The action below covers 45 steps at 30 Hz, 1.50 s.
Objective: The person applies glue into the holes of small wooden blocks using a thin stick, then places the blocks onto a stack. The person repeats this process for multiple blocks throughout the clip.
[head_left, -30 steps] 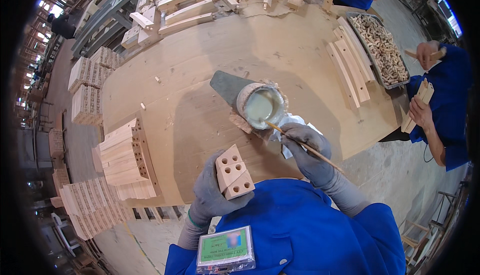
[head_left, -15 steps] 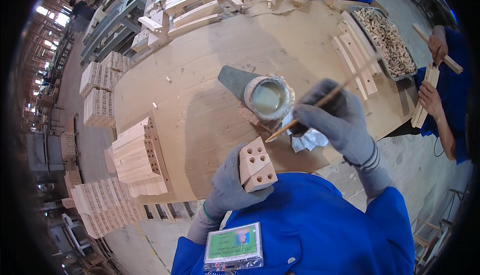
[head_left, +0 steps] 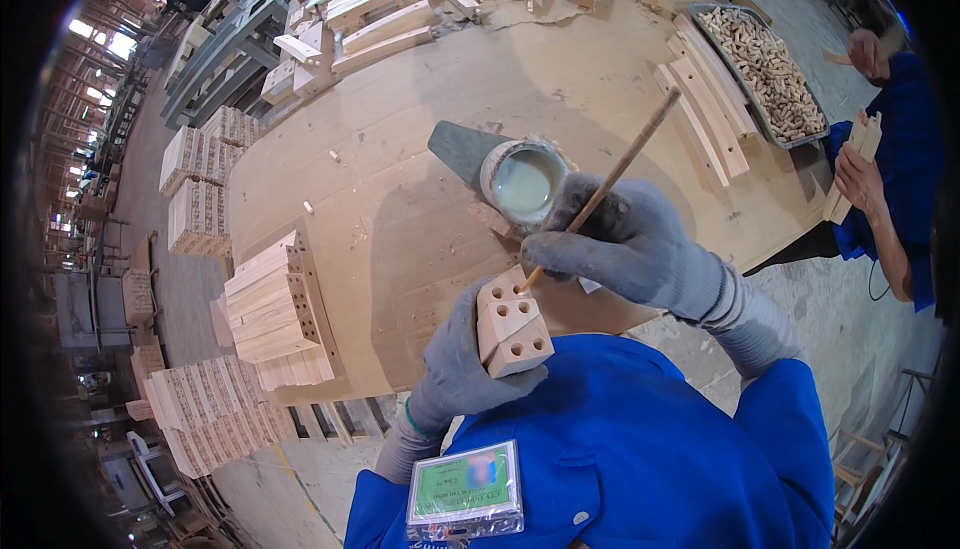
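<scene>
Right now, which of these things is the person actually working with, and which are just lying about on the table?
In use:
- wooden block with holes, held in the left hand
- thin stick, held in the right hand, tip at the block
- round tub of pale liquid

Lying about:
- stack of drilled blocks
- tray of dowels
- long slats

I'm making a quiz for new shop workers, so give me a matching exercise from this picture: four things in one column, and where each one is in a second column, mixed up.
Things:
1. wooden block with holes
2. thin stick
3. glue pot
4. tray of dowels

Places:
A. on the table, just beyond the hands
B. held in the left hand
C. far right edge of the table
D. pinched in the right hand, tip at the block

Pairs: 1-B, 2-D, 3-A, 4-C
</scene>
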{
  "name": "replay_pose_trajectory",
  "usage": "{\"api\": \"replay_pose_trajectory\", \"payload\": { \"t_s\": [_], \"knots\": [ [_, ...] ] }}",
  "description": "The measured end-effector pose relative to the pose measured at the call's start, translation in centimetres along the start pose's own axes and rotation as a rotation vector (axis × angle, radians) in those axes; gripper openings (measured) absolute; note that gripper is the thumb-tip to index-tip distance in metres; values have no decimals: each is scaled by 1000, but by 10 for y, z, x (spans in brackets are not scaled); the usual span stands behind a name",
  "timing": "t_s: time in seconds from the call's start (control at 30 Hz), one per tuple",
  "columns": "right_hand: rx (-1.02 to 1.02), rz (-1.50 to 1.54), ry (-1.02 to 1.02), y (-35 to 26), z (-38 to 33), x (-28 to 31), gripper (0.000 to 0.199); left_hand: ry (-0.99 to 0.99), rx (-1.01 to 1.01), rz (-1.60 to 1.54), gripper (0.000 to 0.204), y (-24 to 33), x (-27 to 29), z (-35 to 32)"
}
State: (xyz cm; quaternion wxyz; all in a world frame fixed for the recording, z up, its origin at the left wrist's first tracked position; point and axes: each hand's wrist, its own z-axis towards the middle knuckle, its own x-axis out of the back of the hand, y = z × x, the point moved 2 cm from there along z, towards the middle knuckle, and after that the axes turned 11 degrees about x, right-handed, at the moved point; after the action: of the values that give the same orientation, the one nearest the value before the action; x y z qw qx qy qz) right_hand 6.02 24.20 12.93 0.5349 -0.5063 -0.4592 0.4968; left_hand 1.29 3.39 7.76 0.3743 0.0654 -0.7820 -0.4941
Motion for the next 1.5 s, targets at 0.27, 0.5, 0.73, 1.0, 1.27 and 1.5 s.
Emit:
{"api": "replay_pose_trajectory", "payload": {
  "t_s": [0.27,0.5,0.73,1.0,1.27,1.5],
  "knots": [
    [-33,37,83,-5,-1,2,15,15,-13,-9,92,-3,-1,-1],
    [-50,246,179,-11,-1,4,16,4,26,-36,92,0,0,-1],
    [-96,190,114,4,2,-7,22,7,-2,-8,91,1,-1,1],
    [-4,46,77,-3,4,-9,15,-5,-11,-45,93,-8,-6,1],
    [-38,131,103,-7,5,-4,16,1,-18,-7,94,-6,-7,1],
    [-128,353,209,-9,-1,-1,20,21,-9,52,92,0,-5,3]
  ]
}}
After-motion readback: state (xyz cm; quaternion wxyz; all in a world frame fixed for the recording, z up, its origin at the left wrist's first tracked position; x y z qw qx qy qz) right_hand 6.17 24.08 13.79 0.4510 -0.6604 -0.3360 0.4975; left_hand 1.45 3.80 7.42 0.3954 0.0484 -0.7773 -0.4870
